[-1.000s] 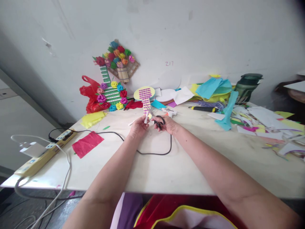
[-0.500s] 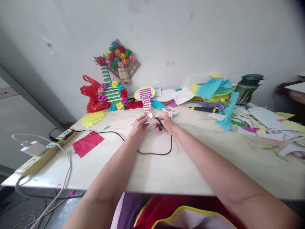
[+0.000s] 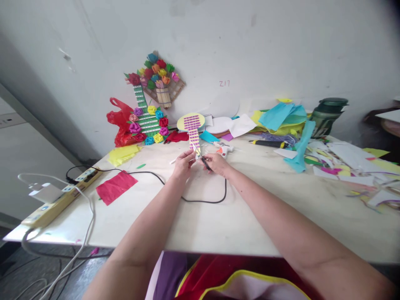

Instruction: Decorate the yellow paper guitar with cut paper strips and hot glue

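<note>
My right hand is closed around black-handled scissors, whose blades point up and left toward my left fingertips. Pinched in my left hand is a small pale yellow piece, which looks like paper; fingers and blades partly cover it. Just beyond the hands lies a yellow round-ended paper craft with purple strips woven across it. To the right of the blades, a white glue gun rests on the table, partly behind my right hand.
A power strip with a white charger runs along the left edge. A black cord loops below my hands. Red crepe paper lies left. Paper scraps, a black-yellow tool and a green bottle stand right. A flower-decorated guitar leans behind.
The scissors' handles have come closer together in my right hand, and the blades now lie nearer my left fingertips. The whole view has shifted slightly.
</note>
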A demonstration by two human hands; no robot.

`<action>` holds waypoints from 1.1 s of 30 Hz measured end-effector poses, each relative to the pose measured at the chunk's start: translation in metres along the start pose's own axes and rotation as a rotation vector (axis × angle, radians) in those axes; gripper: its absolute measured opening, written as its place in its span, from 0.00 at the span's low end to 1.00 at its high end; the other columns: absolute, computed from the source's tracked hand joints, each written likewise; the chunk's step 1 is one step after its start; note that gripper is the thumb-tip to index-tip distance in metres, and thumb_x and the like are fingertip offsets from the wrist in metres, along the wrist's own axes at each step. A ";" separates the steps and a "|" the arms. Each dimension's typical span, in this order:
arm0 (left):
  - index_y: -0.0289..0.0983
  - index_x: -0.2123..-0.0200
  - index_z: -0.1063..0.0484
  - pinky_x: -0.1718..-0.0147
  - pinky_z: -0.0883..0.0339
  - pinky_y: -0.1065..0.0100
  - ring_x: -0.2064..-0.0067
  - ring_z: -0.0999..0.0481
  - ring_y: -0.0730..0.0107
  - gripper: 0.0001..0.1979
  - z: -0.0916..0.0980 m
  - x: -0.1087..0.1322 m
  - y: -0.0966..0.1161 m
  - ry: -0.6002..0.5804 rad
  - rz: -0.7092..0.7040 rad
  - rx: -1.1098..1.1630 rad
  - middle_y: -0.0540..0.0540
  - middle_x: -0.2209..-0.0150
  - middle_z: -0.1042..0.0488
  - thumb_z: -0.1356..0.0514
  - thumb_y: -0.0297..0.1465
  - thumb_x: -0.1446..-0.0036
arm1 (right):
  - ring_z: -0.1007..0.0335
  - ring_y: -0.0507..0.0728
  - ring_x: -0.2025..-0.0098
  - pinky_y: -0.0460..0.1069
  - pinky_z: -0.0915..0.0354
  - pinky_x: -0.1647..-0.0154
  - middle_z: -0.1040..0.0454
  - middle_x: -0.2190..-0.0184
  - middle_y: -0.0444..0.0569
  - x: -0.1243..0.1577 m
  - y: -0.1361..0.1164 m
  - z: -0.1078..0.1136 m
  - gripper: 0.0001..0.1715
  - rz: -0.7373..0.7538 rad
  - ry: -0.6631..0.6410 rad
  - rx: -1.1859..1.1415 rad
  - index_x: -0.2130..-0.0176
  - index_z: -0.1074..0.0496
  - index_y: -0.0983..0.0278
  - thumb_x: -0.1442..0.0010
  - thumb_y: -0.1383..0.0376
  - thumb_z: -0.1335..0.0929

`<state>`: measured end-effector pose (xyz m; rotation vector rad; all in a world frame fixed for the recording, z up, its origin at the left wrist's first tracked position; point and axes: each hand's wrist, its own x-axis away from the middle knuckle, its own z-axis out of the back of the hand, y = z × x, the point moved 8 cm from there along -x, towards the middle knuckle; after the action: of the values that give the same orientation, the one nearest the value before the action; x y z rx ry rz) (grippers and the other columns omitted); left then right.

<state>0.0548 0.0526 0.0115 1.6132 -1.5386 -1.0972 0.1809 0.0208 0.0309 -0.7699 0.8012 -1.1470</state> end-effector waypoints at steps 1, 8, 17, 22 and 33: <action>0.34 0.70 0.26 0.74 0.40 0.74 0.75 0.31 0.79 0.13 0.000 0.000 0.000 0.007 0.003 -0.003 0.51 0.76 0.28 0.31 0.29 0.64 | 0.32 0.50 0.78 0.43 0.41 0.79 0.27 0.77 0.45 0.000 -0.001 0.002 0.23 0.019 0.039 0.095 0.66 0.26 0.63 0.51 0.47 0.33; 0.32 0.72 0.27 0.73 0.40 0.73 0.76 0.32 0.79 0.10 -0.002 0.003 0.002 0.025 0.005 0.006 0.50 0.77 0.29 0.33 0.26 0.62 | 0.29 0.55 0.65 0.45 0.44 0.72 0.23 0.70 0.45 0.006 -0.013 0.013 0.19 0.084 0.197 0.535 0.64 0.25 0.57 0.49 0.50 0.35; 0.32 0.73 0.27 0.69 0.37 0.72 0.75 0.31 0.78 0.08 -0.003 0.004 0.004 0.005 -0.008 0.003 0.49 0.76 0.28 0.34 0.25 0.61 | 0.29 0.57 0.62 0.47 0.42 0.68 0.23 0.67 0.46 0.008 -0.017 0.014 0.19 0.097 0.179 0.633 0.62 0.26 0.56 0.49 0.50 0.36; 0.32 0.73 0.27 0.64 0.35 0.70 0.72 0.28 0.76 0.08 -0.001 0.003 0.003 0.049 -0.007 0.038 0.48 0.75 0.26 0.34 0.23 0.61 | 0.29 0.58 0.62 0.48 0.41 0.68 0.23 0.67 0.47 0.009 -0.019 0.015 0.20 0.102 0.182 0.665 0.62 0.26 0.56 0.49 0.49 0.36; 0.32 0.74 0.26 0.62 0.33 0.70 0.72 0.26 0.76 0.06 -0.003 0.003 0.000 0.031 0.003 0.075 0.48 0.75 0.25 0.35 0.21 0.60 | 0.30 0.57 0.64 0.47 0.43 0.69 0.23 0.68 0.46 0.010 -0.024 0.021 0.20 0.161 0.163 0.729 0.62 0.25 0.55 0.49 0.49 0.36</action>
<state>0.0572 0.0491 0.0127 1.6695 -1.5777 -1.0191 0.1899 0.0080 0.0602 -0.0066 0.5028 -1.2476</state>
